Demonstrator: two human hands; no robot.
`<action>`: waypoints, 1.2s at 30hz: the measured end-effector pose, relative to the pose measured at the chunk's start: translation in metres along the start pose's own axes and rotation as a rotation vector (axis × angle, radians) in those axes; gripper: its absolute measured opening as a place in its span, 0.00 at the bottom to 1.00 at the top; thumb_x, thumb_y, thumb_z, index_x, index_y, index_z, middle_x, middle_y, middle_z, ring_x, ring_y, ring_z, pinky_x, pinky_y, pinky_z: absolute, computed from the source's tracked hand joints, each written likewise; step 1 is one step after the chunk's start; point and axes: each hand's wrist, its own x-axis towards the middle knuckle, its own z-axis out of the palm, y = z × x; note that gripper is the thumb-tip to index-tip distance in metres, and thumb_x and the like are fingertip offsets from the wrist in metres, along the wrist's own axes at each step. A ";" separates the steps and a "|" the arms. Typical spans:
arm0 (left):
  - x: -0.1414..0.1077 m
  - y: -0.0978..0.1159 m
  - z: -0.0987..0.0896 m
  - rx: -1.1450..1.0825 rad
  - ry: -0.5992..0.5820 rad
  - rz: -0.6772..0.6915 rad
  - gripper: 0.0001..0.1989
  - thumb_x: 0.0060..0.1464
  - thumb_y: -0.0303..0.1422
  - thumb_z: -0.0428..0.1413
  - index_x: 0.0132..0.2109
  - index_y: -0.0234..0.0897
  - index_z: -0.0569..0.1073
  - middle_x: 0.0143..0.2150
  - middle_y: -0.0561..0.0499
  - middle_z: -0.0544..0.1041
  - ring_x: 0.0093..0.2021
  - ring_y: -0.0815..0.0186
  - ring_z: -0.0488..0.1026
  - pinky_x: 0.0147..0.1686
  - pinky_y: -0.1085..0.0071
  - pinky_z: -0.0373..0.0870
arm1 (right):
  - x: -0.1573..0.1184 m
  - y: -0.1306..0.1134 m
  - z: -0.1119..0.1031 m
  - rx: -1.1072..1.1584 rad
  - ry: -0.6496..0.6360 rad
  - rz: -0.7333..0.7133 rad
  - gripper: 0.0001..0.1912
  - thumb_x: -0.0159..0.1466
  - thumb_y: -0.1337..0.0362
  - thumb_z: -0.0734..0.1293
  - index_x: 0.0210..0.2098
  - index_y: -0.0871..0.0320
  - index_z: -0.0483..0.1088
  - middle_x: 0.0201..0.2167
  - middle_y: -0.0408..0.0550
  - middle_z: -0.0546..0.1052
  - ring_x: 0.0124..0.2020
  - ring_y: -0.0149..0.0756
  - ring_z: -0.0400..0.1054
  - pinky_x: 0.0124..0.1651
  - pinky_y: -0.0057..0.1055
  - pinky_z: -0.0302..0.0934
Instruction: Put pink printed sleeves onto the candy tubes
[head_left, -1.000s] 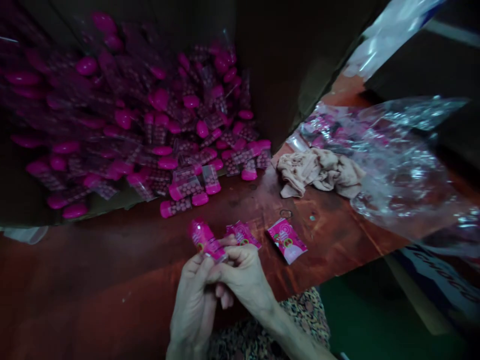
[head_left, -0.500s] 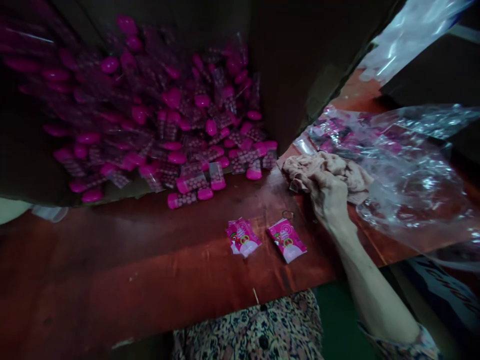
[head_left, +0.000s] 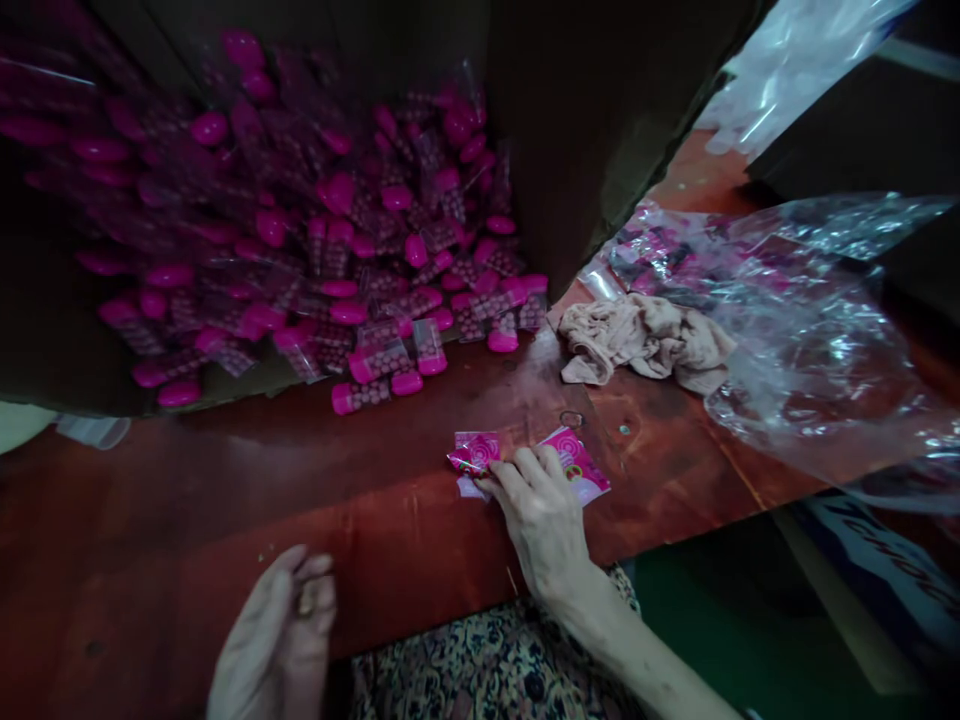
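My right hand (head_left: pixel 541 520) reaches over two small stacks of pink printed labels on the table. Its thumb and fingertips pinch the left label (head_left: pixel 475 452), whose edge is bent up, with a paler piece under it. The right stack of labels (head_left: pixel 577 465) lies partly behind my fingers. My left hand (head_left: pixel 277 630) is at the table's front edge, lower left, with loosely curled fingers apart from the thumb and nothing visible in it. A crumpled, pale, stained cloth (head_left: pixel 645 340) lies beyond my right hand, untouched.
A large cardboard box (head_left: pixel 585 130) lies open towards me, full of small clear bottles with pink caps (head_left: pixel 375 360), several spilling onto the red-brown table (head_left: pixel 187 520). A clear plastic bag (head_left: pixel 817 350) with pink pieces inside is at the right.
My right hand has let go of the cloth and moved left and nearer, onto the labels, taking hold of one. My left hand has come into view at the lower left.
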 end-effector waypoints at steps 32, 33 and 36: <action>0.013 -0.032 0.135 0.828 -0.481 0.759 0.12 0.45 0.26 0.59 0.40 0.41 0.78 0.33 0.48 0.75 0.30 0.63 0.69 0.36 0.68 0.64 | 0.016 0.024 -0.030 0.658 0.282 0.502 0.05 0.59 0.64 0.67 0.32 0.57 0.75 0.32 0.45 0.76 0.33 0.34 0.70 0.39 0.31 0.64; 0.014 -0.028 0.133 0.822 -0.479 0.746 0.16 0.43 0.27 0.61 0.43 0.42 0.77 0.34 0.49 0.75 0.28 0.64 0.68 0.35 0.69 0.64 | 0.016 0.025 -0.032 0.695 0.271 0.536 0.05 0.58 0.63 0.68 0.32 0.57 0.75 0.30 0.44 0.76 0.32 0.33 0.70 0.37 0.31 0.64; 0.015 -0.012 0.127 0.752 -0.437 0.736 0.26 0.35 0.31 0.67 0.46 0.42 0.76 0.39 0.50 0.74 0.26 0.67 0.66 0.32 0.70 0.64 | 0.017 0.024 -0.036 0.869 0.149 0.662 0.07 0.56 0.60 0.70 0.30 0.57 0.75 0.25 0.42 0.76 0.27 0.33 0.69 0.33 0.30 0.64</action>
